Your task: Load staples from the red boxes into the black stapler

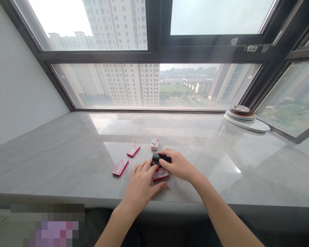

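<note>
My right hand (179, 164) is wrapped round a black stapler (164, 158), its front end pointing left. Right below the stapler lies a flat red-and-white box (161, 175), partly covered by my hands. My left hand (143, 176) rests palm down to its left, fingers stretched and thumb apart. Its index fingertip reaches the front of the stapler, and whether it presses there is hidden. Just behind the hands stands a small white box (154, 144) with a dark picture and a red mark.
Two more red-and-white boxes, a farther one (133, 151) and a nearer one (120, 168), lie left of my hands on the glossy grey stone sill (67, 161). At the back right, a stack of plates (243, 118) stands by the dark window frame (154, 56).
</note>
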`<state>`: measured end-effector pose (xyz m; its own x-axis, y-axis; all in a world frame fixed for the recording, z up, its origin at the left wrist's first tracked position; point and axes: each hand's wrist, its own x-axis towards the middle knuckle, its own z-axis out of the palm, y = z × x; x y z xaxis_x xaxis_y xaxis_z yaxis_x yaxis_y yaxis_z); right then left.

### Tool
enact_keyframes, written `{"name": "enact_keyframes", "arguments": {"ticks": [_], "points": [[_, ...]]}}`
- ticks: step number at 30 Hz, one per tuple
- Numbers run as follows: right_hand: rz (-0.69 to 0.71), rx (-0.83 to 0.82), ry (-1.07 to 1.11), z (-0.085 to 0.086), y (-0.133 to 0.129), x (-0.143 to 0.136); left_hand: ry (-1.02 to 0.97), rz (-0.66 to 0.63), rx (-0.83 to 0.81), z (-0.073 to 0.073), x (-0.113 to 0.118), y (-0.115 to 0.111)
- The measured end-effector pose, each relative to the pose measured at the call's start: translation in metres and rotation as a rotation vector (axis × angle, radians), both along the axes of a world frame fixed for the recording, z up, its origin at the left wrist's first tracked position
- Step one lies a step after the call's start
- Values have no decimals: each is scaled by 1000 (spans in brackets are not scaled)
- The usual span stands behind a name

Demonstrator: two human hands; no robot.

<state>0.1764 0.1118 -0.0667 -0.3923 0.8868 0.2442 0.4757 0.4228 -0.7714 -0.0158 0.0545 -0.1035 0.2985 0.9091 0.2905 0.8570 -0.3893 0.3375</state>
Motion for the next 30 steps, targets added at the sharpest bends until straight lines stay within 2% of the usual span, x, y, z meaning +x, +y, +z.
{"name": "enact_keyframes", "arguments": {"ticks": [2,5,8,11,13,15,18,20,23,27,30], "points": [[-6,22,-37,-2,2,-14,12,-21,11,-1,-5,0],[-150,99,-62,-9,4,-33,16,-12,44,-3,-8,-3],[-267,71,205,-12,7,-37,-7,22,43,-5,-7,-4],[-367,-50,645,-13,9,-15,-33,36,36,-7,-8,-3],[-449,-112,829,-17,8,10,-43,34,23,-8,-10,-2],[-522,-191,870,-23,3,37,-54,20,-1,-7,-13,-1],[-610,-371,769,-32,-10,72,-87,-9,-41,-5,-19,0],[-650,-451,700,-35,-20,85,-137,-21,-64,-3,-23,0],[-595,-552,592,-34,-35,83,-224,-4,-77,-1,-23,0],[-271,-708,383,-34,-44,47,-243,26,-63,0,-18,1],[-129,-688,292,-38,-40,18,-266,32,-67,-1,-17,3]]}}
